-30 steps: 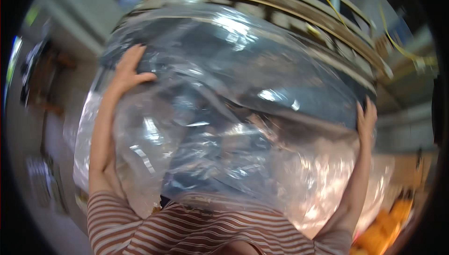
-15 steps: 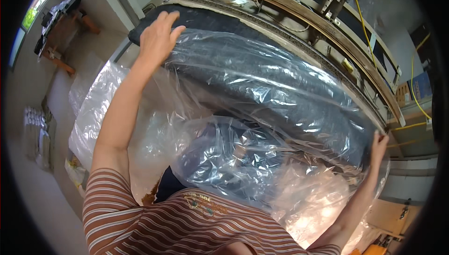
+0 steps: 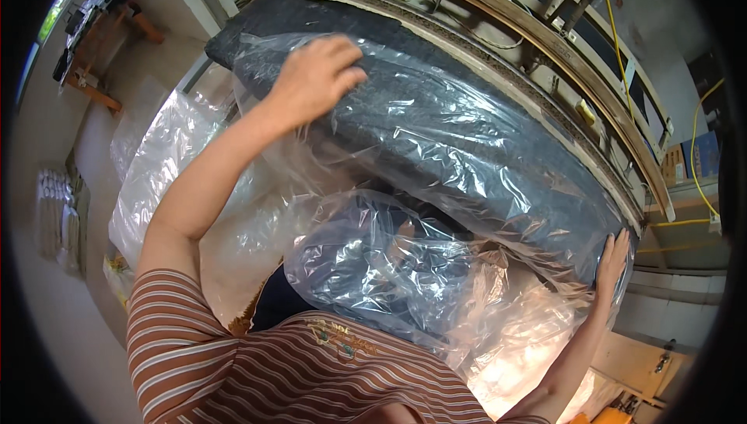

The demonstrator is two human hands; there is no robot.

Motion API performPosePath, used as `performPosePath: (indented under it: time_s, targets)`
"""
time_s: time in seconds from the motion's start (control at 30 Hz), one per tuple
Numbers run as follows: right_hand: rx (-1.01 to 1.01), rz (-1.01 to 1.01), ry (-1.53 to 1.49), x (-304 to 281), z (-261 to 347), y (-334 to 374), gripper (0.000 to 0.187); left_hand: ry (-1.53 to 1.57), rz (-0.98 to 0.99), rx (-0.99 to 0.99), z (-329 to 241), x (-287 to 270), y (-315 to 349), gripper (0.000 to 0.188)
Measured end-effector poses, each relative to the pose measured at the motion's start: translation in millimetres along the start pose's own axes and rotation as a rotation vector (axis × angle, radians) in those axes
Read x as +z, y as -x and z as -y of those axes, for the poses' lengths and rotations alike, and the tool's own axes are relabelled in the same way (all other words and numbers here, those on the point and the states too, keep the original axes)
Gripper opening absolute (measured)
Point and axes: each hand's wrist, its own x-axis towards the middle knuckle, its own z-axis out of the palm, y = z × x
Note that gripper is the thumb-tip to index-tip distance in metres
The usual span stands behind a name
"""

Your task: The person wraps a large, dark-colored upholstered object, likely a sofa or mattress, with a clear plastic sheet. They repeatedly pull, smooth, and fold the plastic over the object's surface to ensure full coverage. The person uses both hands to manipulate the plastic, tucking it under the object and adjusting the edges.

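A wide sheet of clear plastic film (image 3: 475, 163) lies over a long dark padded surface (image 3: 334, 19) in front of me and hangs down toward my body in loose folds. Over the left part of that surface is my left hand (image 3: 315, 82), its fingers loosely bent and the thumb apart, slightly blurred. Nothing shows in its grasp; whether it touches the film I cannot tell. At the right end, my right hand (image 3: 612, 261) rests on the film with fingers stretched out flat.
Behind the padded surface runs a machine frame with a long curved wooden rail (image 3: 498, 15) and yellow cables (image 3: 615, 43). More clear film (image 3: 159, 167) spreads at the left. Farther left are an orange-legged table (image 3: 97, 74) and wrapped bundles (image 3: 61, 214). A blue box (image 3: 702, 155) stands at right.
My left hand has moved right and slightly nearer from the far left corner. My right hand has shifted down and left, its fingers now flat. The film's left edge has moved left across the dark surface.
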Motion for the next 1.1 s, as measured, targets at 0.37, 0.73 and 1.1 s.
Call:
performPosePath:
  time_s: [0.37,0.73,1.1]
  targets:
    - [0.492,0.059,-0.022,13,-47,-57,0.071,-0.290,-0.042,-0.361,145,19,-39,0.076]
    - [-0.372,-0.162,-0.242,-9,86,21,0.044,0.072,-0.804,-0.764,198,6,167,0.028]
    - [-0.291,-0.096,-0.124,-3,73,5,0.044,-0.117,-0.408,-1.149,261,12,361,0.020]
